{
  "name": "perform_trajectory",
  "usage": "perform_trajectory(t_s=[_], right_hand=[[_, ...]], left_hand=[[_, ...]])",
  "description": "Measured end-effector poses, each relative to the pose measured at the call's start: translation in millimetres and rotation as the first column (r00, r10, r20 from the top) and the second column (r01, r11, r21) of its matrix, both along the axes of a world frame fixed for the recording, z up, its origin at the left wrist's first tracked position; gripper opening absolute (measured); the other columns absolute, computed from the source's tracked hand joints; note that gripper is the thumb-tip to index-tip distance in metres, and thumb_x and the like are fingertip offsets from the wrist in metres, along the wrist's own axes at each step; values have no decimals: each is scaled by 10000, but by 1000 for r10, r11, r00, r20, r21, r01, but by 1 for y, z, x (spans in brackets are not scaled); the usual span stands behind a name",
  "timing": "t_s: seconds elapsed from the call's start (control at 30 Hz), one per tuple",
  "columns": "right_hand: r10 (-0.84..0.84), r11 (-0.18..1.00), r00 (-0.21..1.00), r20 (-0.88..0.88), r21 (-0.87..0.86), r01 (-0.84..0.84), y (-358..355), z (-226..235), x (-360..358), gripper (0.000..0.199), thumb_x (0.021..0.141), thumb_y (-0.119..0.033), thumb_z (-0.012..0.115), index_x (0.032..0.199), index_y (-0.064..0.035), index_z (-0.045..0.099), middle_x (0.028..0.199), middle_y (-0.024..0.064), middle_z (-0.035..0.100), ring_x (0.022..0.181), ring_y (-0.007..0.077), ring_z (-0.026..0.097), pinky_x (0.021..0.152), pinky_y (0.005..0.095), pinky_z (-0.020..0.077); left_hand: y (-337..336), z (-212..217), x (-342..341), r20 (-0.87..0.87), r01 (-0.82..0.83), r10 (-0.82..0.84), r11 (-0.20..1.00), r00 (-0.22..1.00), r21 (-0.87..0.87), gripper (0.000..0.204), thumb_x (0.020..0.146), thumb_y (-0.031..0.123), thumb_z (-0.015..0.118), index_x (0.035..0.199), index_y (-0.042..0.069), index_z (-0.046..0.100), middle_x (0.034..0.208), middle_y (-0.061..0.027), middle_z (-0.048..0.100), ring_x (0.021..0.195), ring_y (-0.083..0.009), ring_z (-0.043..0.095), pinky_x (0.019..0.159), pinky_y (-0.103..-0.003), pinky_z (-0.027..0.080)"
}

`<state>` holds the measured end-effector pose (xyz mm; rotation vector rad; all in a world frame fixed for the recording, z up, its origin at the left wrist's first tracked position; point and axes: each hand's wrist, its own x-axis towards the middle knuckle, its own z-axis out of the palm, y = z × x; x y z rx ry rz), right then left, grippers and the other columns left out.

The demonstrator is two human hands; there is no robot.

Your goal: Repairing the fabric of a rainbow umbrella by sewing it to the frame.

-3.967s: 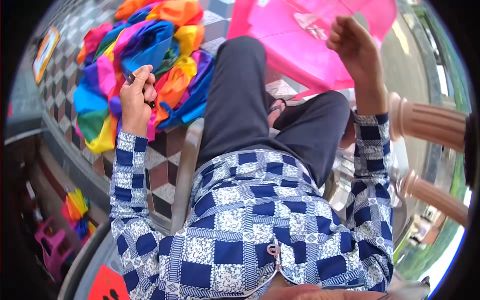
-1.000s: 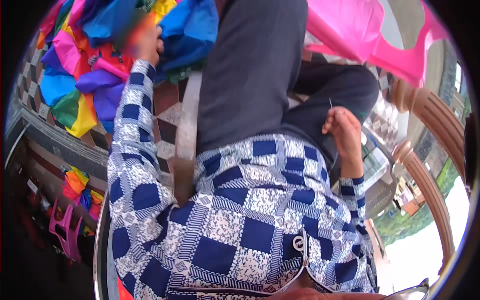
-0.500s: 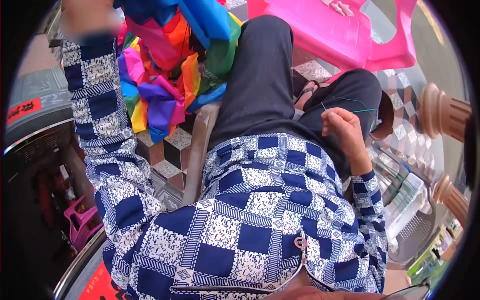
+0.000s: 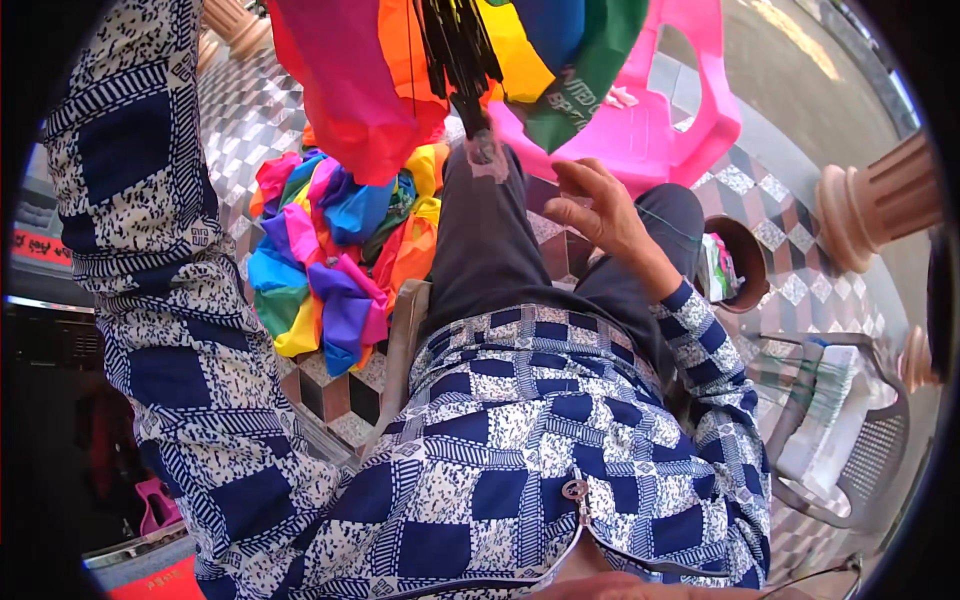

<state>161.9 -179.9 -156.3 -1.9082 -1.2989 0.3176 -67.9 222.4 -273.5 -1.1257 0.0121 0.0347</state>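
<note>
Umbrella: multicoloured, raised, upper centre of the frame, partly cut off by the upper edge. Black ribs: bunched among its panels. Clear fitting: below the ribs, in front of a trouser leg.

Right hand: centre right, just below the green panel; grip loosely spread, fingers apart from thumb. Left hand: out of frame, grip cannot be told; sleeve at left.

Thread: fine, green, beside the right wrist. Risks, as judged: ribs snagging the thread; loose panels sagging over the hand.

Cloth pile: left of centre, on tiled floor. Pink chair: upper right.
</note>
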Motion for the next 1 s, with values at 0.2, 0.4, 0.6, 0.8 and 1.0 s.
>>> perform_trajectory(t_s=[0.2, 0.4, 0.6, 0.8, 1.0], right_hand=[[313, 950, 762, -567, 170, -263, 4, -32, -57, 478, 774, -202, 695, 1156, 9, 500, 1004, 48, 577, 871, 136, 564, 783, 272, 450], [76, 991, 484, -872, 12, -135, -10, -27, -86, 315, 754, -155, 673, 1019, -20, 566, 829, 33, 612, 777, 114, 577, 710, 243, 454], [-70, 985, 461, -885, 13, 174, -49, 3, -42, 328, 813, -284, 527, 942, 14, 576, 760, 60, 601, 646, 130, 573, 579, 235, 435], [-316, 934, 529, -788, -160, 320, -95, 0, -16, 259, 779, -233, 600, 895, -4, 567, 712, 27, 549, 632, 117, 527, 601, 241, 404], [-402, 905, 706, -583, -369, 211, -102, 0, -31, 199, 728, -193, 636, 795, -14, 581, 666, -12, 528, 584, 84, 468, 540, 240, 369]], left_hand=[[-280, -24, -141, -342, -282, 290, 956, 894, 74, 168, 886, 161, 376, 1005, 139, 492, 914, -2, 501, 877, -117, 486, 756, -271, 433], [-243, 130, 24, -535, -123, 516, 787, 669, 605, 122, 861, 168, 454, 933, 107, 532, 836, 3, 526, 781, -131, 503, 653, -292, 432], [-210, 183, 128, -189, 204, 756, 74, 627, 976, 117, 810, 172, 571, 847, 61, 576, 725, 0, 546, 638, -111, 499, 551, -282, 408], [-229, 111, 165, -181, 533, 672, -365, 718, 763, 217, 785, 233, 663, 732, 29, 613, 577, -4, 536, 454, -99, 459, 432, -268, 368], [-291, 22, 182, -231, 170, 349, 197, 908, 965, 256, 888, 241, 531, 1041, 41, 578, 892, -78, 620, 784, -157, 586, 671, -300, 489]])
